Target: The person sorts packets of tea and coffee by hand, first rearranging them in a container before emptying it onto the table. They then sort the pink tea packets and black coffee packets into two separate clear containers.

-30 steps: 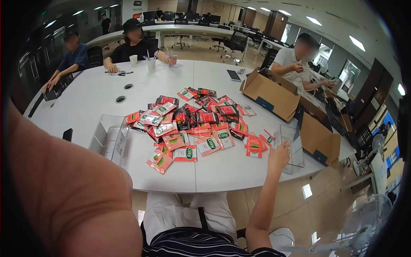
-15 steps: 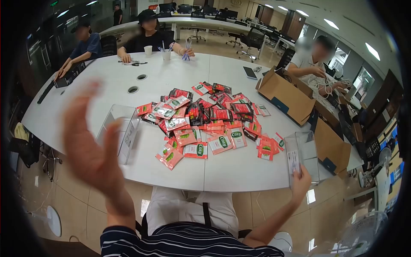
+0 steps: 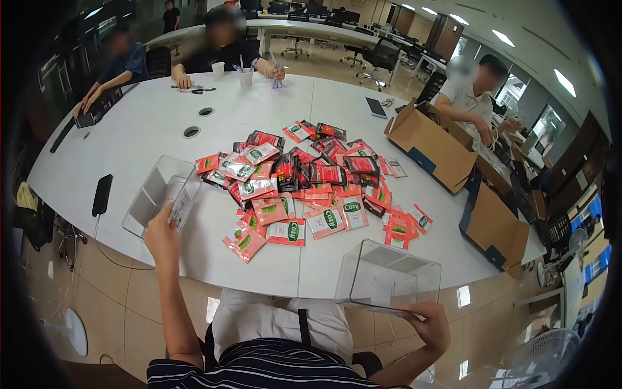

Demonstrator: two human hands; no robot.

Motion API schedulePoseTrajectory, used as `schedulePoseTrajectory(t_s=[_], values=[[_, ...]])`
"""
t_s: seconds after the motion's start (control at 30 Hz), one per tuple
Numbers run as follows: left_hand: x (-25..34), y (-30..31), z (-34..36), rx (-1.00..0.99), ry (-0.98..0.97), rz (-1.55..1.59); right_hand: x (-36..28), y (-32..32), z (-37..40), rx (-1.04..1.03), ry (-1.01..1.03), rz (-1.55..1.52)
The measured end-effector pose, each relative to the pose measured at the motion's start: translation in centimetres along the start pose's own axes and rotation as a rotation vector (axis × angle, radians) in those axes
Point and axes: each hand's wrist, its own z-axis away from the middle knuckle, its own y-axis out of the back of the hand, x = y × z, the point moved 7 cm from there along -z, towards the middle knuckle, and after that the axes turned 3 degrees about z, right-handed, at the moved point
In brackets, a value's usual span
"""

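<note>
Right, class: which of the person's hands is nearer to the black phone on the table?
Left. The left hand is at the clear tray, just right of the black phone; the right hand holds a clear box far to its right.

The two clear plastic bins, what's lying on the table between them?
In the head view, the near edge of the sachet pile lies between the left clear bin and the right clear bin, on bare white table.

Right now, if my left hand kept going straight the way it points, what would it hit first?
The clear divided tray: your left hand points away across the table, and its fingers seem already at the tray's near edge. Depth is unclear. Your right hand holds a clear box.
</note>
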Motion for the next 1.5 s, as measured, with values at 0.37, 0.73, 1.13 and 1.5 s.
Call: schedulePoseTrajectory(t_s=[0.37,0.73,1.13,1.5], values=[[-1.0,9.8,4.2,-0.286,-0.058,0.592,-1.3,-2.2,-3.1,-0.123,0.206,0.04],[7.0,6.4,10.6,-0.84,-0.5,0.508,-0.6,-3.5,-4.8,-0.208,0.257,-0.036],[9.1,2.8,8.8,-0.749,-0.542,0.523,-1.1,-3.9,-4.8,-0.226,0.29,0.06],[9.8,0.6,6.2,-0.797,-0.593,0.519,-2.6,-4.7,-8.0,-0.176,0.345,0.119]])
